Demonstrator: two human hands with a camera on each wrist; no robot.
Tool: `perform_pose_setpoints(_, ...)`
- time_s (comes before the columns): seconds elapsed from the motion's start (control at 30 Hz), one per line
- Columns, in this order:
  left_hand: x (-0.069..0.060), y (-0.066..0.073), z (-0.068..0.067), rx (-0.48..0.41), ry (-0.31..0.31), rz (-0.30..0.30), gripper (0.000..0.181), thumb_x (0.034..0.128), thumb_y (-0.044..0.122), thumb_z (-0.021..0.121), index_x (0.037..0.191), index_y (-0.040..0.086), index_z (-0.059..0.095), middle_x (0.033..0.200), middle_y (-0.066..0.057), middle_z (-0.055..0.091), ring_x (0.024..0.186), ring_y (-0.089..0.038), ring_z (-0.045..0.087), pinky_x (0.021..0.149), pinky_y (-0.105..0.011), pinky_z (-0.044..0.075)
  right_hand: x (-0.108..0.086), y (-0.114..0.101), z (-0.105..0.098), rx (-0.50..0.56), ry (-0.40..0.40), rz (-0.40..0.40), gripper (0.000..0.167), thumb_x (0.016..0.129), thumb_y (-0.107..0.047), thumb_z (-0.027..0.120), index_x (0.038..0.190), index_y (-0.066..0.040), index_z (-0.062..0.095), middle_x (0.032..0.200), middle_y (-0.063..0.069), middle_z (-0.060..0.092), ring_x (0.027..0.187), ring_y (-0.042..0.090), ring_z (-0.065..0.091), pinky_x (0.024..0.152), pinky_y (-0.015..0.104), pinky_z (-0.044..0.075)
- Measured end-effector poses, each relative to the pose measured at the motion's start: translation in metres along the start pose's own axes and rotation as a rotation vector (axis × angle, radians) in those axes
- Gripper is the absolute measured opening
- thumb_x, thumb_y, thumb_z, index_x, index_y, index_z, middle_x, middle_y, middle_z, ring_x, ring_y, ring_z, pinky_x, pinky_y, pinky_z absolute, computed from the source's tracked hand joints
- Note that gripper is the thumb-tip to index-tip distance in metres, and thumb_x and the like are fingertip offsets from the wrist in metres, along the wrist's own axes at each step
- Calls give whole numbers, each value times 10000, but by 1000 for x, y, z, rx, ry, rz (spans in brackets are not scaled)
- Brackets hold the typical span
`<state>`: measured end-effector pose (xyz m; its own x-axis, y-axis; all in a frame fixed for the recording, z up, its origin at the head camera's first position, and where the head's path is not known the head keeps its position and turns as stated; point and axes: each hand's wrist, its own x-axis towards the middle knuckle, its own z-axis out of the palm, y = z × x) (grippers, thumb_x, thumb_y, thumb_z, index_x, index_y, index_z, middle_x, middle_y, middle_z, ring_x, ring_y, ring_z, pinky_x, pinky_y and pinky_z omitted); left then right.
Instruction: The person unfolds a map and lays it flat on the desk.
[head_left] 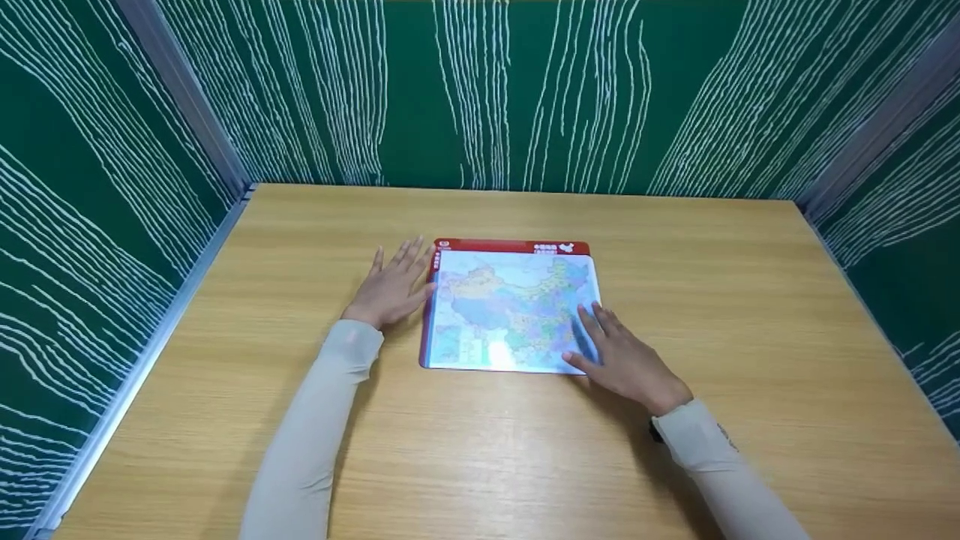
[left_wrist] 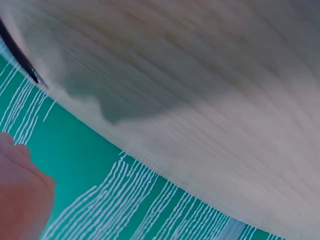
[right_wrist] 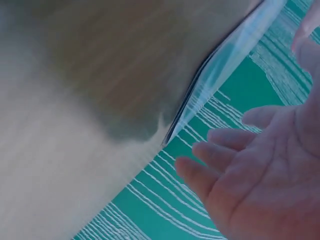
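A flat map board [head_left: 517, 300] with a red strip along its top and left edges lies on the wooden table. Its printed map is in pastel colours, and light glares off its lower part. At the board's left edge my left hand [head_left: 391, 289] has its fingers straight and spread, the tips at the rim. My right hand [head_left: 634, 367] reaches over the lower right corner with fingers extended. In the right wrist view the right hand [right_wrist: 265, 175] shows its palm beside the board's thin dark edge [right_wrist: 192, 85]. Only part of the left hand [left_wrist: 22, 195] appears in the left wrist view.
The wooden table [head_left: 480, 450] spreads out on all sides of the board. Green walls [head_left: 420, 90] with white wavy lines enclose it at the back and both sides. Grey metal posts [head_left: 195, 97] stand at the back corners.
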<state>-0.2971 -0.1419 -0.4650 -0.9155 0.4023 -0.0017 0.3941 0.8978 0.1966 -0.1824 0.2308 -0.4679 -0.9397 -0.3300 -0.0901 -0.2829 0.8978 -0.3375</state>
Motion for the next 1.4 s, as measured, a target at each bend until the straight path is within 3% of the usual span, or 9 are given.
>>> perform_pose_setpoints(0.57, 14, 20, 9, 77, -175, 100, 712, 966, 594, 325, 1551, 287, 59, 1631, 33, 34, 1508, -212, 29, 1207, -525, 19, -4, -13, 6, 65, -88, -18, 797, 956, -519, 491, 1552, -129, 132, 1609, 197, 72, 1459, 410, 150, 1102, 562, 317)
perform_pose_setpoints(0.77, 16, 23, 11, 68, -247, 95, 692, 975, 582, 314, 1550, 285, 69, 1629, 37, 26, 1505, -192, 4, 1208, -522, 15, -6, -12, 5, 104, -126, -35, 727, 977, -494, 464, 1555, -207, 128, 1613, 184, 60, 1461, 413, 132, 1113, 583, 289)
perform_pose_setpoints(0.93, 16, 23, 10, 70, -298, 79, 677, 977, 589, 296, 1546, 289, 87, 1626, 44, 28, 1504, -194, 1, 1205, -526, 7, -5, -14, 5, 89, -150, -44, 687, 979, -498, 454, 1542, -193, 204, 1604, 197, 91, 1456, 446, 85, 1118, 611, 254)
perform_pose_setpoints(1.13, 18, 23, 7, 50, -322, 62, 673, 977, 591, 291, 1545, 299, 79, 1625, 55, 11, 1503, -187, -15, 1205, -523, -6, -4, -18, 5, 39, -156, -62, 704, 969, -514, 462, 1525, -135, 257, 1588, 241, 103, 1439, 487, 86, 1106, 614, 272)
perform_pose_setpoints(1.4, 19, 22, 6, 11, -340, 42, 693, 953, 624, 323, 1536, 345, 74, 1619, 89, 13, 1502, -179, -28, 1205, -525, 4, -3, -17, 4, 42, -173, -49, 735, 957, -553, 452, 1526, -133, 253, 1588, 237, 116, 1440, 482, 90, 1111, 610, 266)
